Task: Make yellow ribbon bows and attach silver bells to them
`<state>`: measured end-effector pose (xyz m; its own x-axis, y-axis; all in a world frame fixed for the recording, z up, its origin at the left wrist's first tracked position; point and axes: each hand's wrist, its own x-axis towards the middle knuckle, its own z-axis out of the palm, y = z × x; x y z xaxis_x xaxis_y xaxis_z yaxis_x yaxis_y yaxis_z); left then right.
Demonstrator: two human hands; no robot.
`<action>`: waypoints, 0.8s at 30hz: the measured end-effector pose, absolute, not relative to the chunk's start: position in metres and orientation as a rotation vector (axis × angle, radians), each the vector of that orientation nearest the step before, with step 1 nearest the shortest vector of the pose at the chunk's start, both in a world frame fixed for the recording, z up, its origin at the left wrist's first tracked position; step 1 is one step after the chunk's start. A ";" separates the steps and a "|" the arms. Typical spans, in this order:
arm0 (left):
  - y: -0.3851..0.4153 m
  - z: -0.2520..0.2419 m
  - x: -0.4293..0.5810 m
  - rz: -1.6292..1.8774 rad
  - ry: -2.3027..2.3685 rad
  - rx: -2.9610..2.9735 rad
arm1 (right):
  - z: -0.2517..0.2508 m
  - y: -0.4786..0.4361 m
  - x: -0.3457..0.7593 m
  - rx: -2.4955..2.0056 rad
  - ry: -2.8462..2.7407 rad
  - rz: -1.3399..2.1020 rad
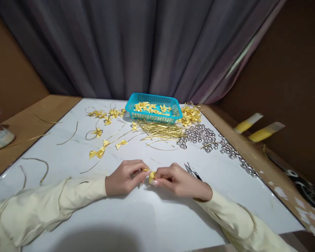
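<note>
A small yellow satin ribbon bow is held between my two hands above the front middle of the white tabletop. My left hand pinches its left side, where a thin yellow end shows at the fingertips. On the other side, my right hand grips the bow between thumb and bent forefinger. Whether a cord runs through it cannot be made out. Small scissors lie just behind my right hand, partly covered by it. Loose yellow bows rest beyond my left hand, some with gold cord attached.
A turquoise plastic basket with yellow bows stands at the back. Before it lies a bundle of gold cords. Silver heart-shaped pieces spread to the right, below a pile of yellow bows. Two yellow ribbon rolls sit beyond the right edge.
</note>
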<state>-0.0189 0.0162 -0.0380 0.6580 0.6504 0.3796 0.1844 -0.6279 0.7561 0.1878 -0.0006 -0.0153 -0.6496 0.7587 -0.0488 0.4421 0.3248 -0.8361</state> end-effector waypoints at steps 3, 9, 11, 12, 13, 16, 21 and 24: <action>0.016 -0.041 -0.019 0.975 0.509 2.316 | -0.011 0.001 0.191 -1.133 -2.148 1.255; 0.015 -0.045 -0.021 0.999 0.389 2.385 | -0.003 0.003 0.197 -1.174 -2.109 1.407; 0.015 -0.045 -0.021 0.985 0.328 2.418 | -0.002 0.002 0.196 -1.204 -2.093 1.456; 0.015 -0.046 -0.021 0.980 0.298 2.436 | -0.001 0.002 0.195 -1.215 -2.082 1.482; 0.015 -0.046 -0.021 0.978 0.272 2.453 | -0.001 0.001 0.194 -1.225 -2.071 1.511; 0.015 -0.047 -0.021 0.988 0.217 2.493 | 0.002 -0.001 0.190 -1.261 -2.014 1.584; 0.014 -0.047 -0.021 0.930 0.186 2.579 | -0.001 -0.002 0.185 -1.364 -1.853 1.599; 0.015 -0.046 -0.021 0.899 0.151 2.624 | -0.007 -0.001 0.186 -1.367 -1.808 1.673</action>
